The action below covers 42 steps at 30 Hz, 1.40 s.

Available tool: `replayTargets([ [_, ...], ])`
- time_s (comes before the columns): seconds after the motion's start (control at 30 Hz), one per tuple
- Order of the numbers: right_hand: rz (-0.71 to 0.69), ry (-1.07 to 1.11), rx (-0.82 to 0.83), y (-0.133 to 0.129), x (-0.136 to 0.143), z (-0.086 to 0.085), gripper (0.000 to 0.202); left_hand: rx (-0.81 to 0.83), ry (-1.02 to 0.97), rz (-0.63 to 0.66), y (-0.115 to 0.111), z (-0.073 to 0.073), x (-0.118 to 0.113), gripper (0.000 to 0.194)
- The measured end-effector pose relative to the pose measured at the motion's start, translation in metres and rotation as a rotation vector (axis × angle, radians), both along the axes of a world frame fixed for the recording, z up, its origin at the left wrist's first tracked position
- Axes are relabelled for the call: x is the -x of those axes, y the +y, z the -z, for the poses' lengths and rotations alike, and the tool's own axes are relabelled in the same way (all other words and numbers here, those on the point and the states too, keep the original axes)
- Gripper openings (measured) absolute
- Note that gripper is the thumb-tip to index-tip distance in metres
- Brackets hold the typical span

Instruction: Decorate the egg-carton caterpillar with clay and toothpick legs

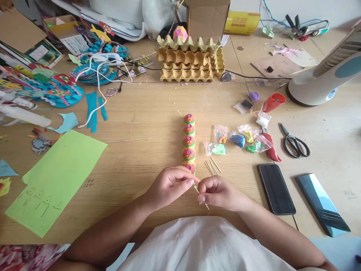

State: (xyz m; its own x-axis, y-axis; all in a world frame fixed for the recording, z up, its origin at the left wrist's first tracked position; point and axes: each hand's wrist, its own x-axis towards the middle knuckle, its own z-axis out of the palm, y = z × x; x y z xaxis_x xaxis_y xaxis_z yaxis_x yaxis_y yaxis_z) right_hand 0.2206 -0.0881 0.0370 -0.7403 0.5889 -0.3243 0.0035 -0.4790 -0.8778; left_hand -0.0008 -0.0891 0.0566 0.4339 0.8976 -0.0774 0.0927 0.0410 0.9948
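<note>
My right hand [218,192] is closed, pinching a toothpick [197,191] between thumb and forefinger. A small pale green clay ball [195,187] sits on the toothpick's upper end. My left hand [173,186] is beside that ball, thumb and forefinger brought close together; whatever lies between them is too small to make out. Beyond the hands, a row of several red domed pieces [188,141] with clay faces and green rims runs away from me. My left fingers partly cover the nearest piece. A toothpick with a pale tip [179,113] sticks out at the far piece.
Loose toothpicks [211,167] lie right of the row, near bagged coloured clay [237,140]. Black scissors [295,142], a black phone [276,189] and another dark glossy device [323,205] are farther right. Green paper [64,169] lies left; egg cartons [186,71] stand behind.
</note>
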Motion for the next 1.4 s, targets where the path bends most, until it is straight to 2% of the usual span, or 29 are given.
replayTargets([
  [0.23, 0.019, -0.022, 0.036, 0.000, 0.002, -0.001, 0.039, -0.059, 0.050, -0.015, -0.001, -0.001, -0.003, 0.016],
  [0.37, 0.034, 0.006, 0.041, -0.001, 0.002, -0.001, 0.039, -0.030, 0.021, -0.019, -0.001, 0.002, -0.002, 0.016],
  [0.47, 0.075, 0.031, 0.035, 0.000, 0.000, 0.001, 0.039, -0.003, -0.004, -0.123, 0.001, 0.003, 0.000, 0.021],
  [0.57, 0.138, 0.055, 0.042, 0.001, -0.002, 0.004, 0.038, 0.025, 0.001, -0.311, 0.010, 0.004, 0.007, 0.020],
  [0.67, 0.208, 0.085, 0.060, 0.003, -0.004, 0.006, 0.038, 0.016, 0.059, -0.488, 0.037, 0.008, 0.025, 0.024],
  [0.8, 0.269, 0.119, 0.059, 0.005, -0.005, 0.010, 0.037, -0.113, 0.258, -0.583, 0.097, 0.018, 0.051, 0.025],
  [0.9, 0.279, 0.121, 0.026, 0.007, -0.006, 0.014, 0.036, -0.237, 0.363, -0.568, 0.144, 0.027, 0.057, 0.024],
  [1.0, 0.273, 0.119, -0.008, 0.009, -0.007, 0.018, 0.037, -0.321, 0.384, -0.538, 0.177, 0.033, 0.052, 0.028],
  [1.17, 0.256, 0.115, -0.056, 0.012, -0.007, 0.019, 0.039, -0.425, 0.423, -0.465, 0.205, 0.038, 0.046, 0.031],
  [1.4, 0.248, 0.132, -0.042, 0.011, -0.006, 0.019, 0.036, -0.458, 0.483, -0.415, 0.212, 0.038, 0.046, 0.023],
])
